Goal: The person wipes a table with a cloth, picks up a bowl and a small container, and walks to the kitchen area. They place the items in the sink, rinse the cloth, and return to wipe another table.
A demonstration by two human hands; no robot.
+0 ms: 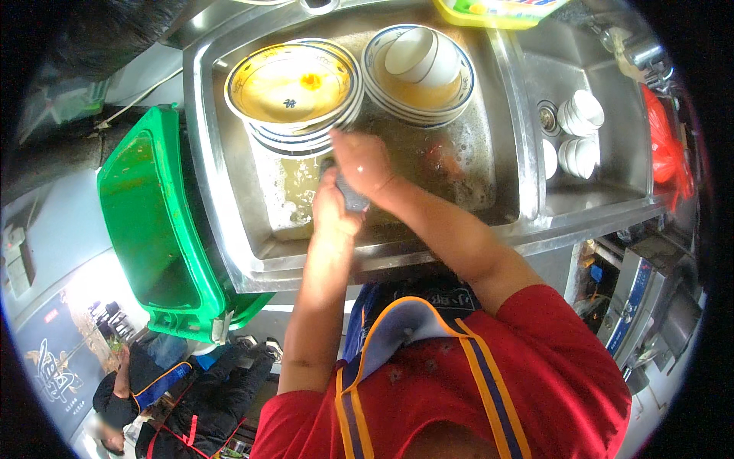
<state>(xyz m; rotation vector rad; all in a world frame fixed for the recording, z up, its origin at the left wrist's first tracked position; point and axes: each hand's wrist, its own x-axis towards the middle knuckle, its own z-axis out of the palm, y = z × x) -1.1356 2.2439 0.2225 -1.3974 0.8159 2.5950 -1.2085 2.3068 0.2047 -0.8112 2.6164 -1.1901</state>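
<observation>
My left hand is closed around a dark grey scrubbing cloth above the murky water of the large sink basin. Against it, on its right, is my right hand, blurred and with fingers curled; whether it grips the cloth too is hidden. Just beyond both hands rises a stack of white bowls with blue rims, the top one holding yellowish liquid and an orange bit. To its right, a second stack of wide bowls carries smaller white bowls, tilted.
Small white bowls lie in the right-hand basin near its drain. A green bin stands close at the left. A yellow container is at the back edge, a red plastic bag far right. Two people are at lower left.
</observation>
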